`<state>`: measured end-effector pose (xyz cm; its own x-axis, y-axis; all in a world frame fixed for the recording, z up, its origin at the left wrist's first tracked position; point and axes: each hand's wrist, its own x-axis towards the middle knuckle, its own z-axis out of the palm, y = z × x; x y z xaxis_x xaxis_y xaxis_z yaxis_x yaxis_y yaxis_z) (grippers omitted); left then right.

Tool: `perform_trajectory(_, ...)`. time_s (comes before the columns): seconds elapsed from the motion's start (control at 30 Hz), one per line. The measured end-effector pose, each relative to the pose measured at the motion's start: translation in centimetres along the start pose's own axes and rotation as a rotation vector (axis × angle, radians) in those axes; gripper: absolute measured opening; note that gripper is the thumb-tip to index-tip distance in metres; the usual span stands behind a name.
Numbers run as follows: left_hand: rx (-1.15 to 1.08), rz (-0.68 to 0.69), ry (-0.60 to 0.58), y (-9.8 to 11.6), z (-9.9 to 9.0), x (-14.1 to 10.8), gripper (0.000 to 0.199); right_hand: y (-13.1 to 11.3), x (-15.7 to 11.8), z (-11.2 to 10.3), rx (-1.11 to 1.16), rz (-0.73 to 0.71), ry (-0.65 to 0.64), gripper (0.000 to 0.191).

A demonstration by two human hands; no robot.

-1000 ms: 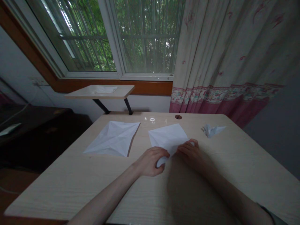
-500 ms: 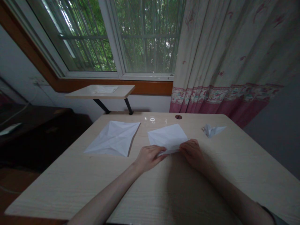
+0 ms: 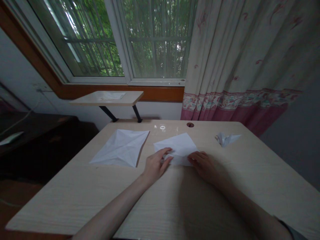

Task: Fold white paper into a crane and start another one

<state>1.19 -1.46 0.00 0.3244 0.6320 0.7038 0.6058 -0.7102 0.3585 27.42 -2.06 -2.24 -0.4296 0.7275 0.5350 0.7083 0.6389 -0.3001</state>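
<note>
A white sheet of paper (image 3: 178,146) lies on the desk between my hands. My left hand (image 3: 158,164) is at its near left side, the thumb and fingers bent round the edge with a small gap between their tips. My right hand (image 3: 202,163) has its fingers closed on the near right edge of the same sheet. To the left lies a larger creased white sheet (image 3: 122,146), spread out. A small folded paper shape (image 3: 226,139) with pointed ends rests on the right part of the desk.
The wooden desk (image 3: 140,206) has a round cable hole (image 3: 190,125) near its back edge. A raised shelf (image 3: 87,98) at the back left bears a white paper (image 3: 112,96). Behind are a window and a curtain (image 3: 225,100). A dark surface stands at the left.
The sheet between my hands has shifted slightly left, and its near part now lies flatter. My left hand has loosened its fingers and moved left; my right hand has moved slightly left.
</note>
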Motion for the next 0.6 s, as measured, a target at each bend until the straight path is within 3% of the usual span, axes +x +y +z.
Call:
perform_trajectory(0.13, 0.018, 0.215, 0.133, 0.05, 0.03, -0.05, 0.038, -0.12, 0.04, 0.23, -0.015, 0.046, -0.02, 0.024)
perform_trajectory(0.2, 0.058, 0.304, 0.135, 0.1, -0.04, -0.25, 0.04, -0.15, 0.07, 0.3, -0.03, 0.069, -0.041, 0.024)
perform_trajectory(0.43, 0.107, 0.48, -0.006, 0.3, -0.25, -0.31, 0.028, 0.17, -0.11, 0.86, -0.052, 0.091, -0.055, 0.025)
perform_trajectory(0.6, 0.104, 0.445, -0.166, 0.5, 0.01, 0.26, 0.029, 0.08, -0.03, 0.76, -0.058, 0.071, -0.056, 0.026)
